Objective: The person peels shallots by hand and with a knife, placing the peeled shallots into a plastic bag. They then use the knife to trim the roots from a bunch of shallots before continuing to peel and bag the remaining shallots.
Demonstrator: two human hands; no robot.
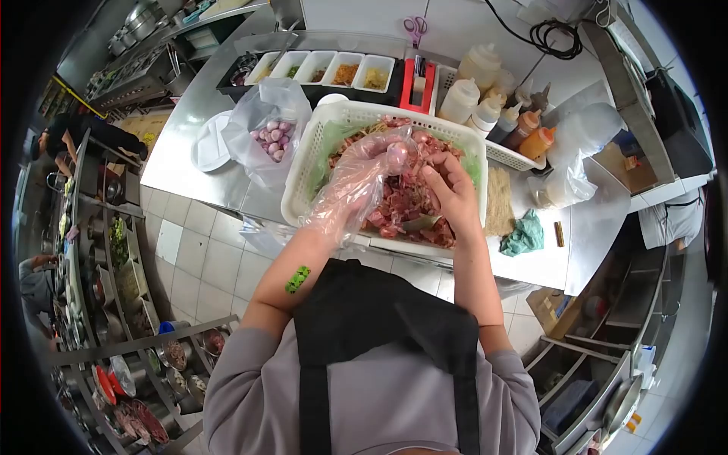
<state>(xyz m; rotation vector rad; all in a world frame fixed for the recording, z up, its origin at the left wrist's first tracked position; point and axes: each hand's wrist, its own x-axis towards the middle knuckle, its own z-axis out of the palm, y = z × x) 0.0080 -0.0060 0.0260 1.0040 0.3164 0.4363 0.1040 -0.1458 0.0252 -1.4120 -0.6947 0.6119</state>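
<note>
Shallot (396, 156) sits pinched in your gloved left hand (362, 182); your right hand (453, 193) curls narrow, fingertips on it, over the white basket (301, 189).

Plastic and steel everywhere
White matt plastic basket (303, 182), brushed steel counter (189, 148), thin crinkly clear plastic glove (350, 189), glossy clear plastic bag (262, 102), soft teal cloth rag (523, 235).

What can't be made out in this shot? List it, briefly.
- Head view: fingertips of the right hand, curled in beside the shallot held by the gloved left hand; grip unclear.
- Head view: basket floor, buried under red peelings.
- Head view: fillings of the far containers, too small.
- Head view: squeeze bottles, labels too small.
</note>
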